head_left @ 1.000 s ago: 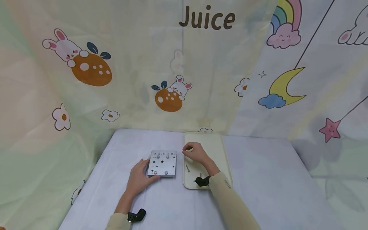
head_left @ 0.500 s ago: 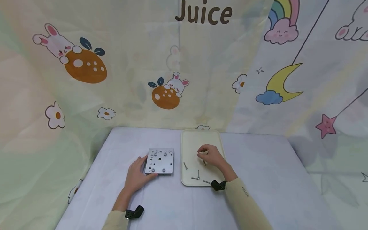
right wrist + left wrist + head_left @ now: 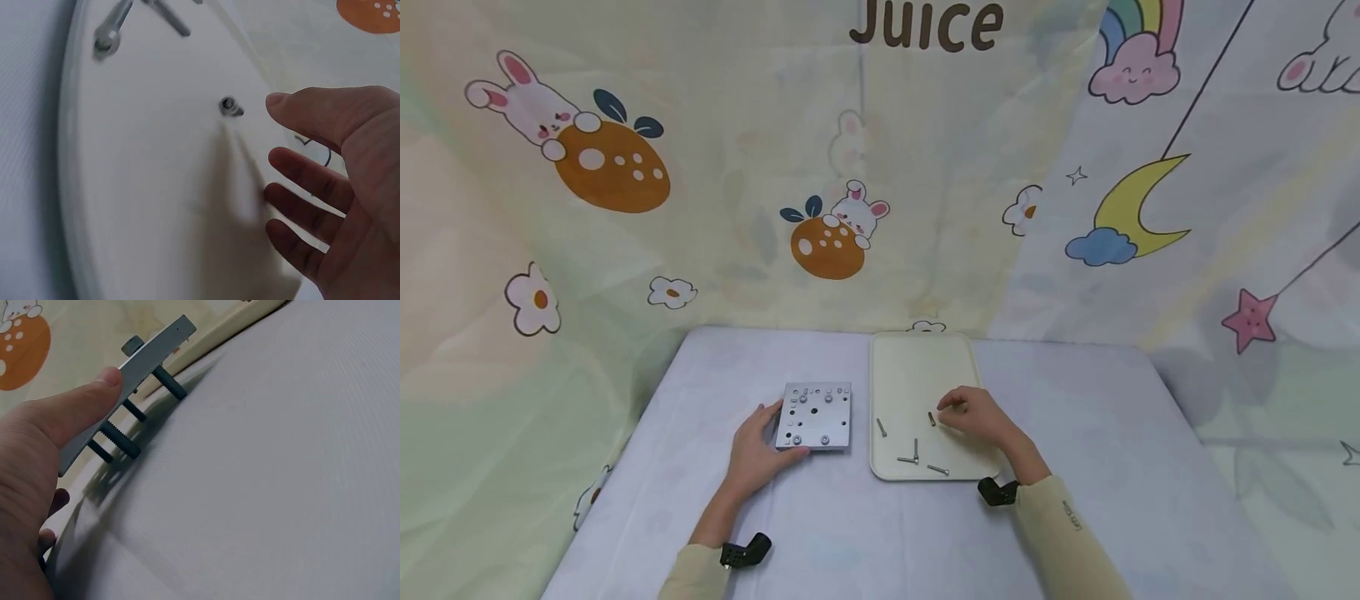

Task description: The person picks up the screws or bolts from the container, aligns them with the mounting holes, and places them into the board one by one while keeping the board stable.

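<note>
A square silver metal plate (image 3: 831,421) with several holes has bolts set through it, their heads on top. My left hand (image 3: 751,454) holds it at the left side, thumb along the front edge. In the left wrist view, threaded bolt shanks (image 3: 170,382) stick out below the plate over the cloth; whether their tips touch it I cannot tell. Over the right part of the cream tray (image 3: 921,367), my right hand (image 3: 981,417) holds nothing, its thumb apart from its loosely bent fingers. A single bolt (image 3: 229,106) on the tray is just beyond its fingertips.
More loose bolts lie on the tray: one bolt (image 3: 882,427) at the left, a crossed pair (image 3: 915,450) near the front, and another bolt (image 3: 937,470) to their right. White cloth (image 3: 850,533) covers the table. A printed curtain (image 3: 722,208) hangs behind it.
My right hand has moved right and toward me from the tray's left edge, uncovering bolts near the front. The left hand keeps its hold on the plate. The head view has shifted slightly.
</note>
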Motion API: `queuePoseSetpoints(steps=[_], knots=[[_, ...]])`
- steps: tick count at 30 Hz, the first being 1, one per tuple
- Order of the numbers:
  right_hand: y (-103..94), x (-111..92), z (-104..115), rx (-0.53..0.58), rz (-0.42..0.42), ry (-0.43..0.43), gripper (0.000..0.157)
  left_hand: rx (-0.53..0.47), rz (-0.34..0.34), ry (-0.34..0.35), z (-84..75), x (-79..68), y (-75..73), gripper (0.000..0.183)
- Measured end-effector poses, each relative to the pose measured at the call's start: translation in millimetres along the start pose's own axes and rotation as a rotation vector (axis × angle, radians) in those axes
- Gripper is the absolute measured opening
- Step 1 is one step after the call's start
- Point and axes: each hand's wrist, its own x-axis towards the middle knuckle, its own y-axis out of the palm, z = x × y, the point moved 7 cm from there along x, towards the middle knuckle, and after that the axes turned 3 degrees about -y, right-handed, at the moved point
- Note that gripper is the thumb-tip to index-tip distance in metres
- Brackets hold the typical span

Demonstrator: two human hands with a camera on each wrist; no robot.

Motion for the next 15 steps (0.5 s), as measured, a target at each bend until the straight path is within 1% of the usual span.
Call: queuePoseSetpoints(steps=[3,5,6,10,12,15], knots=[[1.2,-3,-5,0.007,0.006,0.006,0.01,0.003,0.01,-0.007,0.0,-1.4,0.6,0.11],[3.8,-3,-8,0.017,0.027,0.008,0.011,0.009,0.013,-0.012,-0.4,-2.7,-0.1,0.111],[5.0,-2,-8,0.018,0.038,-0.006,0.013,0.008,0.011,-0.014,-0.8,-3.2,-0.9,0.11],[7.6,3,-2,0.011,0.067,-0.112,0.018,-0.003,-0.011,-0.006,-2.9,-2.4,-4.7,0.108],[7.6,6,1,-0.029,0.067,-0.151,0.02,-0.004,-0.015,0.005,-3.4,-0.9,-4.7,0.108],[8.6,8,1,-0.104,0.079,-0.144,0.02,-0.006,-0.012,0.013,-2.3,0.7,-2.3,0.108]])
